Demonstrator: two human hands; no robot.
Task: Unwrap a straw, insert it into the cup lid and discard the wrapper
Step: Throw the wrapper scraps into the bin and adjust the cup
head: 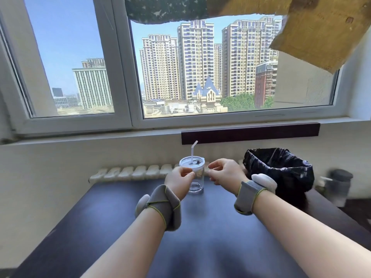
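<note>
A clear cup [195, 185] with a white lid [191, 162] stands at the far middle of the dark table [210, 227]. A white bent straw [193, 151] sticks up through the lid. My left hand [178, 179] is against the cup's left side, with thumb and forefinger tips together in front of the glass. I cannot see whether they pinch anything. My right hand [225, 171] hovers just right of the cup with its fingers loosely curled and nothing visible in them. No wrapper shows anywhere.
A bin lined with a black bag [281, 169] stands at the table's far right, close to my right wrist. A white radiator [130, 171] runs behind the table under the window sill. A grey jar [339, 187] sits further right.
</note>
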